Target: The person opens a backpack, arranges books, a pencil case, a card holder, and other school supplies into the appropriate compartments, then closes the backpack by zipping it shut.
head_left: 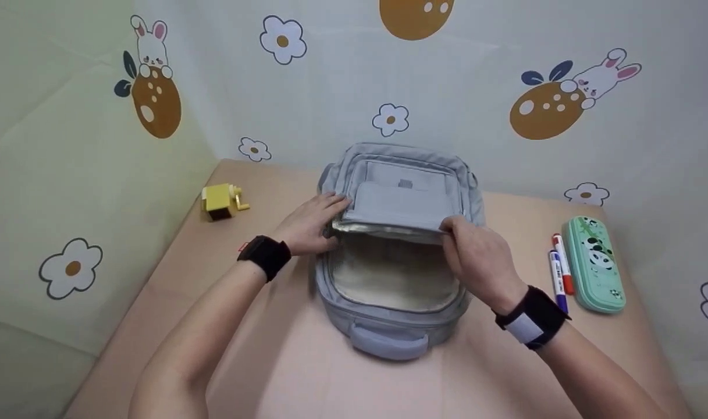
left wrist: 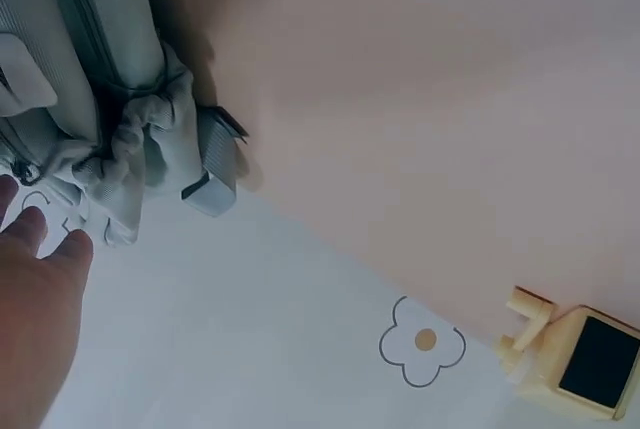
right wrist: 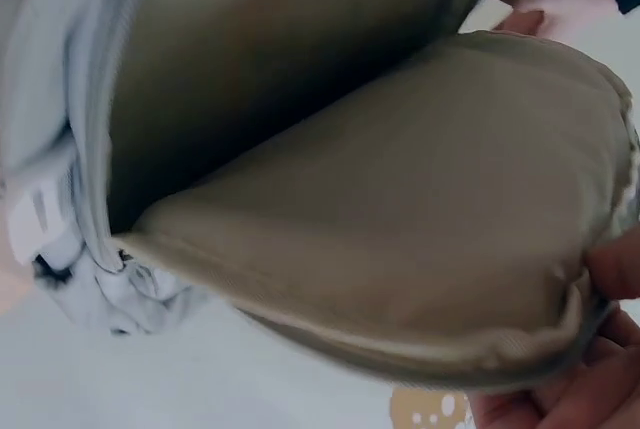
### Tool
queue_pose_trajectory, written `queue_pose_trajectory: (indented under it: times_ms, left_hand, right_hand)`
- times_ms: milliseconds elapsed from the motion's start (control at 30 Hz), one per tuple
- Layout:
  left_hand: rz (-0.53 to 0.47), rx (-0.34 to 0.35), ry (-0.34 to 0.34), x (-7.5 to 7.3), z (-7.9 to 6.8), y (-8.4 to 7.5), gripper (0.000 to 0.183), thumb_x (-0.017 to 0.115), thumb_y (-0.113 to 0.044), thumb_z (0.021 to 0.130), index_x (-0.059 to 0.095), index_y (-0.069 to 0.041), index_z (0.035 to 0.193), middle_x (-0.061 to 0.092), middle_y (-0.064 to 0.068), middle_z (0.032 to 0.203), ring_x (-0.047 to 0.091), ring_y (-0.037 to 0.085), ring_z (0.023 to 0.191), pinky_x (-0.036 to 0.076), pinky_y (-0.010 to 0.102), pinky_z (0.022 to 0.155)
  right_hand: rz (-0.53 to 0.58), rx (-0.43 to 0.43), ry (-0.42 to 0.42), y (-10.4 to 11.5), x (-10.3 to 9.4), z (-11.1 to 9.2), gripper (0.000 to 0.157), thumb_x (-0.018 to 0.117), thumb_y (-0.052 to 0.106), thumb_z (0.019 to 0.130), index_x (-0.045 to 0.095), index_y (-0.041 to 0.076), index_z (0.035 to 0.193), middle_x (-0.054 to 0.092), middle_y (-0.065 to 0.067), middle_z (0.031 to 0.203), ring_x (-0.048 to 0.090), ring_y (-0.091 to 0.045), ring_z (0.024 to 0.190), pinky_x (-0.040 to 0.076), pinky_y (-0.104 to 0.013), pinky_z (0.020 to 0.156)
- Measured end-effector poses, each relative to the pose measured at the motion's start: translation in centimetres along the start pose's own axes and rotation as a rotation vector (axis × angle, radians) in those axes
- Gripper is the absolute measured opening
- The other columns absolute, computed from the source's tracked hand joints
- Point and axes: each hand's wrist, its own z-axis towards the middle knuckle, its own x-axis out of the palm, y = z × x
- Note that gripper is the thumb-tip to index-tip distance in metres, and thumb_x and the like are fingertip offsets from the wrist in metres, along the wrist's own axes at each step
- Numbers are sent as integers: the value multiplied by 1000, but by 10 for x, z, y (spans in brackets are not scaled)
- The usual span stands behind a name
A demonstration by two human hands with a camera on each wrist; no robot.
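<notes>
The backpack [head_left: 397, 250] is laid flat near the middle of the table [head_left: 260, 372], close to its far edge, with its grab handle [head_left: 388, 340] turned toward the near edge. Its front flap [head_left: 397, 206] is folded back, so that the pale lining [head_left: 391, 273] of the main compartment is exposed. The flap's right part is pinched by the right hand [head_left: 481, 259], fingers curled over its edge; in the right wrist view the fingertips [right wrist: 610, 269] are seen pressed against the flap's rim. The left side of the flap is touched by the left hand [head_left: 310, 224], its fingers laid fairly straight against the fabric and not closed round it. Black bands are worn on both wrists.

A yellow sharpener [head_left: 221, 202] is placed near the table's far left corner, well apart from the backpack. By the right edge, two markers [head_left: 559, 273] are laid side by side, just beside a green panda case [head_left: 595, 263]. The table is backed by a cloth [head_left: 476, 87] printed with flowers and rabbits.
</notes>
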Motion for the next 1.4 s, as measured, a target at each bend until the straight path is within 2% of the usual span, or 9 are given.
queue_pose_trajectory:
  times_ms: [133, 267, 400, 567, 667, 767, 967, 1167, 1400]
  left_hand:
    - [-24, 12, -44, 1, 10, -4, 76, 74, -29, 93, 39, -15, 158, 34, 12, 163, 25, 34, 152, 19, 49, 122]
    - [-87, 55, -120, 1, 19, -9, 57, 71, -21, 98, 52, -16, 151, 41, 10, 160, 32, 31, 149, 24, 48, 121]
    - [-196, 49, -173, 0, 24, -12, 47, 64, -18, 101, 55, -11, 147, 47, 10, 155, 41, 31, 145, 29, 46, 119]
    - [-258, -68, -176, -5, 26, -16, 45, 58, -30, 105, 55, -18, 148, 55, 8, 148, 51, 33, 136, 36, 47, 114]
    - [-291, -118, -181, -7, 29, -17, 43, 55, -37, 106, 58, -20, 145, 61, 6, 142, 55, 31, 132, 40, 45, 112]
    - [-313, -160, -197, -9, 33, -16, 43, 54, -42, 106, 63, -18, 140, 64, 7, 137, 58, 30, 128, 42, 44, 109]
    - [-395, -213, -216, -9, 37, -14, 46, 56, -44, 104, 66, -12, 136, 66, 13, 134, 60, 32, 125, 43, 45, 108]
    - [-533, -245, -201, -8, 40, -14, 46, 57, -46, 104, 71, -8, 125, 70, 12, 124, 63, 26, 116, 46, 42, 104]
    - [-680, -333, -235, -9, 47, -15, 50, 64, -51, 98, 70, -6, 119, 71, 9, 114, 64, 22, 106, 47, 37, 97]
  right_hand:
    - [3, -15, -41, -2, -4, 10, 12, 64, 4, 97, 59, 1, 107, 62, -9, 81, 57, -23, 59, 46, -39, 49]
    - [16, -3, -66, -5, -6, 16, 12, 63, 4, 98, 59, 1, 108, 63, -10, 82, 56, -24, 60, 45, -39, 50]
    - [105, 28, -78, -12, -8, 18, 15, 66, 6, 98, 60, 0, 111, 66, -12, 92, 61, -24, 75, 51, -39, 63]
    - [255, 24, -43, -36, -9, 10, 52, 82, 15, 88, 57, 2, 132, 63, -12, 131, 58, -28, 120, 46, -46, 99]
    - [284, 44, 8, -58, -3, 0, 85, 91, 20, 78, 46, 7, 149, 52, -10, 148, 48, -30, 135, 38, -52, 109]
    - [298, 123, 95, -81, 10, -11, 97, 91, 19, 78, 35, 14, 159, 44, -11, 156, 41, -32, 141, 33, -57, 112]
    - [408, 348, 240, -112, 37, -21, 79, 77, 9, 89, 39, 15, 158, 40, -14, 158, 35, -37, 145, 29, -60, 115]
    - [502, 416, 224, -124, 52, -18, 51, 66, 19, 101, 51, 11, 149, 53, -14, 148, 46, -35, 138, 37, -57, 111]
    - [554, 482, 209, -124, 58, -15, 45, 58, 39, 105, 58, 10, 140, 62, -16, 137, 55, -32, 129, 42, -51, 107]
